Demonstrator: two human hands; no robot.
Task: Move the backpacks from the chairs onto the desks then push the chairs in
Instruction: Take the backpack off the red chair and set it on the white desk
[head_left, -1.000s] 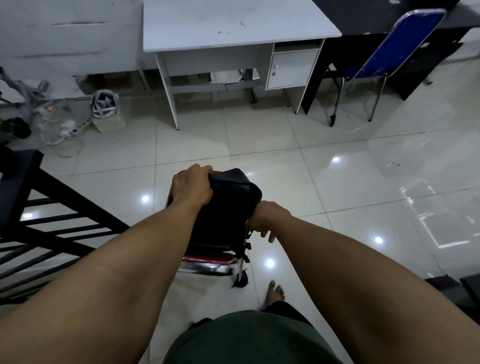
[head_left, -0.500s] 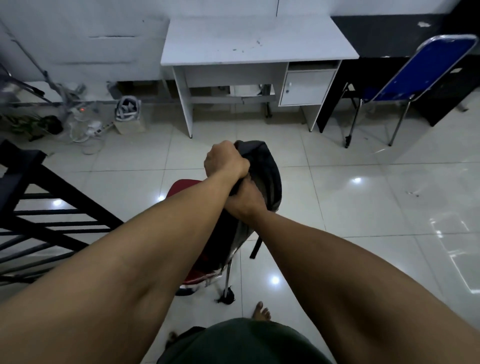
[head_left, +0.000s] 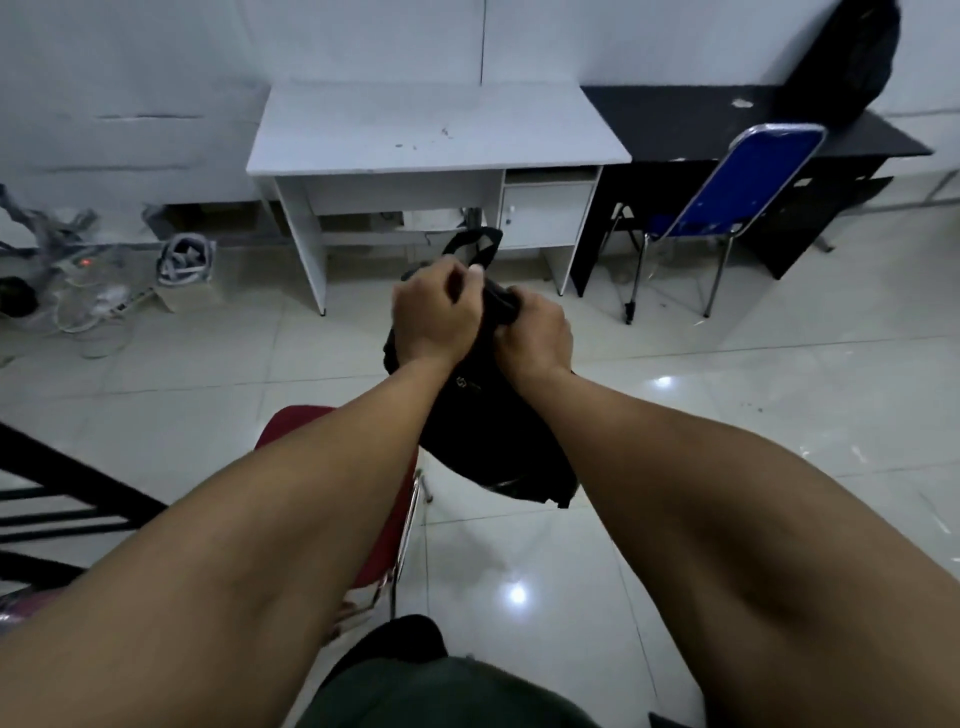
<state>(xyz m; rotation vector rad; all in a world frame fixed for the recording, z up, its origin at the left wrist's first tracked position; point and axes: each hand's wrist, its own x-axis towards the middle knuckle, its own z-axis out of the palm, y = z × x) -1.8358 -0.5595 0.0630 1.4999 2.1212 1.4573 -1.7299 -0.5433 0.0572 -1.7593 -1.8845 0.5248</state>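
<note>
Both hands, left (head_left: 435, 317) and right (head_left: 535, 332), grip the black backpack (head_left: 498, 447) (clear of the red chair (head_left: 311, 431)).

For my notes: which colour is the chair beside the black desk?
The chair is blue, seen in the head view.

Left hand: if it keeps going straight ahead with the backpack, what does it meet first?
Probably the white desk. The left hand, gripping the black backpack, points toward its front edge, with only bare floor between; depth is uncertain.
</note>
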